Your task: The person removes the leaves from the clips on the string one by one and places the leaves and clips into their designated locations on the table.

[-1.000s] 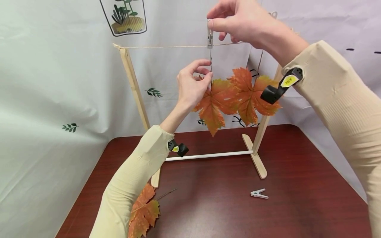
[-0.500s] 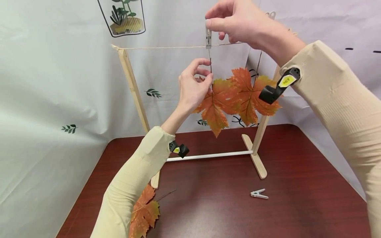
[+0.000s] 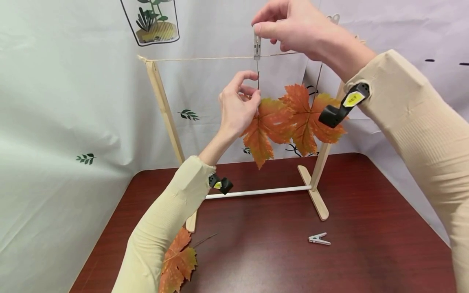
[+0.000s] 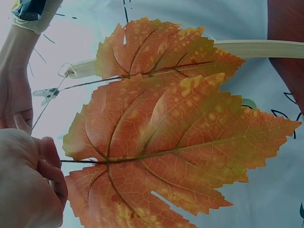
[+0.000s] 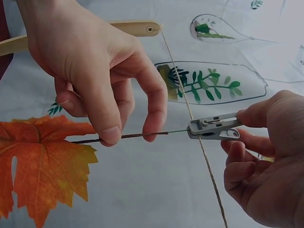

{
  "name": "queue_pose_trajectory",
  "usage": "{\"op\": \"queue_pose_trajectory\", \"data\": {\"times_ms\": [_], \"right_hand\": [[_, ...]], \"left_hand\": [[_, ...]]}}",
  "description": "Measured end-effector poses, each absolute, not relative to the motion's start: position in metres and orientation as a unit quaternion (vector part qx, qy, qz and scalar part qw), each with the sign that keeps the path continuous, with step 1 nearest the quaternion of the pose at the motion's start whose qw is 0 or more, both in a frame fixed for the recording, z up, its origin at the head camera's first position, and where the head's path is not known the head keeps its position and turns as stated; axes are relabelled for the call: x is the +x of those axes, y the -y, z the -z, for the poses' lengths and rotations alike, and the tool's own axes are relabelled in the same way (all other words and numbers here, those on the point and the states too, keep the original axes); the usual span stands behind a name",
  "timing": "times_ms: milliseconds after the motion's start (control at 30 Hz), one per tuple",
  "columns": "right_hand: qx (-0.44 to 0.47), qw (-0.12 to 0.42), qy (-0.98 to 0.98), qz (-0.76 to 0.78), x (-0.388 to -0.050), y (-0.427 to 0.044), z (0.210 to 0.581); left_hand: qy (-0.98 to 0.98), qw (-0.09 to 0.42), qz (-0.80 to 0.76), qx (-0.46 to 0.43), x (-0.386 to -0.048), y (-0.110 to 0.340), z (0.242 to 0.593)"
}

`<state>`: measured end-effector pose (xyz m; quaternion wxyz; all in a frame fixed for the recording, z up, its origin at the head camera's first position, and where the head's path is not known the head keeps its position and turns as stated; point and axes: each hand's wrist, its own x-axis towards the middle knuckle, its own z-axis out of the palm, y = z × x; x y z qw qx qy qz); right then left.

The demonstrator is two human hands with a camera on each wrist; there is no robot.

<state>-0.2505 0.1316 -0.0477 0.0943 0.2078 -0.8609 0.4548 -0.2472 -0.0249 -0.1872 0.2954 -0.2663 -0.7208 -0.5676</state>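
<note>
In the head view, my right hand pinches the handle end of a grey clothespin between thumb and index finger. The clothespin's nose sits on the twine and on the tip of a leaf stem, seen closely in the right wrist view. Below it, my left hand pinches the brown stem of an orange artificial maple leaf with the thumb and fingers. That leaf hangs point down. Beside it on the right, a second maple leaf hangs from the twine by another clothespin.
The twine spans a wooden frame with a left post, a right post and a white crossbar. On the dark red table lie a third maple leaf, partly behind my left sleeve, and a loose clothespin.
Both hands stay nearly in place on the stem and the clothespin. The held leaf has swung slightly right, then back left.
</note>
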Motion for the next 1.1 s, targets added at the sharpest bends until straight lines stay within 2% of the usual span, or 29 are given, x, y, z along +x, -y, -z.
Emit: {"op": "queue_pose_trajectory", "data": {"times_ms": [267,600,967,1100], "right_hand": [[0.223,0.139,0.862,-0.434,-0.2501,-0.1327,0.0510],[0.240,0.191,0.847,-0.434,-0.2533,-0.1319,0.0514],[0.241,0.217,0.835,-0.444,-0.2527,-0.1331,0.0506],[0.246,0.208,0.821,-0.472,-0.2504,-0.1363,0.0515]], "left_hand": [[0.722,0.328,0.550,-0.260,-0.2477,0.0235,0.1856],[0.721,0.334,0.550,-0.257,-0.2496,0.0223,0.1846],[0.722,0.327,0.553,-0.256,-0.2488,0.0240,0.1863],[0.723,0.331,0.548,-0.261,-0.2493,0.0255,0.1876]]}}
